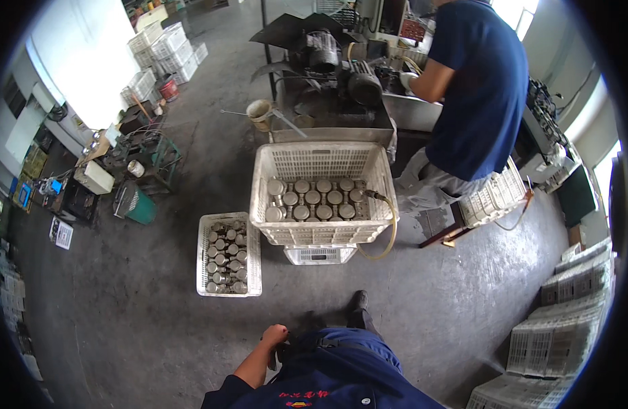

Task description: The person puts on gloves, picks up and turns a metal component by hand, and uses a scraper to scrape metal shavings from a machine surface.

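Observation:
My left hand (275,334) hangs low beside my body, its fingers curled closed. Something dark shows just below it, but whether the hand holds it I cannot make out. My right hand is out of view. Ahead of me a white plastic crate (321,235) holds rows of round-topped metal parts (312,197). A hose with a dark nozzle (375,195) rests over its right side. To its left, on the floor, a lower white crate (255,273) contains more such metal parts (222,259). Both crates are apart from my hand.
At the right a co-worker (481,88) in dark blue bends over a bench with electric motors (364,83). Another white crate (494,194) stands on a stool beside them. Stacked crates (556,334) line the right side. A green bin (135,204) and machinery stand at left.

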{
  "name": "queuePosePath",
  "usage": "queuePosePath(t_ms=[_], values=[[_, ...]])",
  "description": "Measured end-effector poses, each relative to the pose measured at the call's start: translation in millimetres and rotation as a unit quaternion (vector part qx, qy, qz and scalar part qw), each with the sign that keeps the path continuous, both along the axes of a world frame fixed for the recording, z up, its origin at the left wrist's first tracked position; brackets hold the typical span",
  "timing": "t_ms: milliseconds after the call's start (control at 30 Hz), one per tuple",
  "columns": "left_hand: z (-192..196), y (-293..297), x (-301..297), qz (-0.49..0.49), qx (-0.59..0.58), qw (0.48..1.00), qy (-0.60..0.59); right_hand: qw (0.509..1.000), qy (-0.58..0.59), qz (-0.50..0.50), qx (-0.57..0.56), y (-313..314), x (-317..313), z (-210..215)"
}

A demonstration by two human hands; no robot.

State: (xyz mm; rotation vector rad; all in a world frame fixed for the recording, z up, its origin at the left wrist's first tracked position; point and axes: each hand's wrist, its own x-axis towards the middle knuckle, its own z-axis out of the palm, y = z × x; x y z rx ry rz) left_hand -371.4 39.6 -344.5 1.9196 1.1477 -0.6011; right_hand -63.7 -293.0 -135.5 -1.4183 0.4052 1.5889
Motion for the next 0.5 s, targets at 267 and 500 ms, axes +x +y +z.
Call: queuePosePath(t_ms=[267, 500], values=[[0.6, 7.1, -4.5, 0.023, -0.014, 1.000, -0.002, 0.992, 0.000, -0.120, -0.042, -50.4, -29.9, 19.6], [-13.3, 4.8, -5.9, 0.014, 0.037, 0.998, -0.052, 0.990, -0.114, 0.010, -0.085, -27.2, -36.7, -20.1]])
